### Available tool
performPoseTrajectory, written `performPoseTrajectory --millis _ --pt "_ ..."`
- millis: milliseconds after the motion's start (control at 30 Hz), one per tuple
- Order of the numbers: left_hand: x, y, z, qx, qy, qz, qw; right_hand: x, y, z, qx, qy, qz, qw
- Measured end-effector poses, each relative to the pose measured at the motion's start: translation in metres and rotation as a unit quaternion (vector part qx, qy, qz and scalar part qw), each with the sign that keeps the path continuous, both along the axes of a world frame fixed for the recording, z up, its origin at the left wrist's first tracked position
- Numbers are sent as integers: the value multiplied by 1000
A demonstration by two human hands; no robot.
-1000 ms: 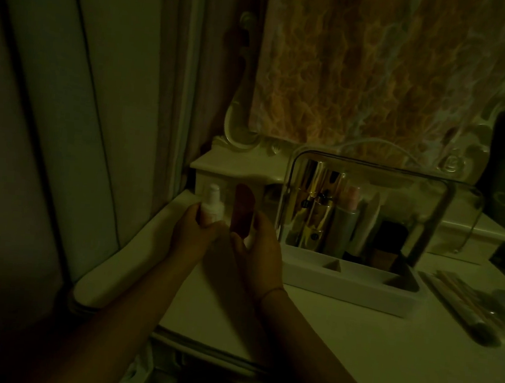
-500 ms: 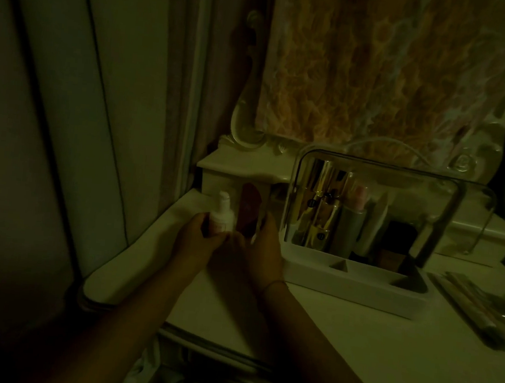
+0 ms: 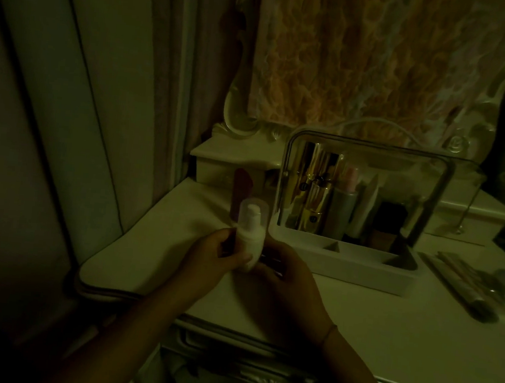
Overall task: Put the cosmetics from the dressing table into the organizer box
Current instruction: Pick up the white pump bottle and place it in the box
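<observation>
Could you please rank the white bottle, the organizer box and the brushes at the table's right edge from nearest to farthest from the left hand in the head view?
1. White bottle: held in the left hand.
2. Organizer box: standing just right of both hands.
3. Brushes: lying at the far right, beyond the box.

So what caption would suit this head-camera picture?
Left hand holds a small white bottle beside the open organizer box on the dim dressing table.
</observation>
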State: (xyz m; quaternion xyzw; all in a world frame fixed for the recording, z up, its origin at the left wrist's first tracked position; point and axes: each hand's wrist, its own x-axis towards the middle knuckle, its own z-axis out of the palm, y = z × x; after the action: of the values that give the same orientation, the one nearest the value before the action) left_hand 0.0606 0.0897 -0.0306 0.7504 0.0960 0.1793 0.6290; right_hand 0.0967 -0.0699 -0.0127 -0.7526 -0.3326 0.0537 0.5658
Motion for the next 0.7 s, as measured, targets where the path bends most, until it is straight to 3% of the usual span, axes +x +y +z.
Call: performPoseTrajectory --millis 167,700 --pt "0 -16 1 -6 -6 -82 997 9 -32 0 -18 -21 -29 999" --pt "0 -37 -7 10 -18 -58 998 21 -39 -2 -32 -10 -28 999"
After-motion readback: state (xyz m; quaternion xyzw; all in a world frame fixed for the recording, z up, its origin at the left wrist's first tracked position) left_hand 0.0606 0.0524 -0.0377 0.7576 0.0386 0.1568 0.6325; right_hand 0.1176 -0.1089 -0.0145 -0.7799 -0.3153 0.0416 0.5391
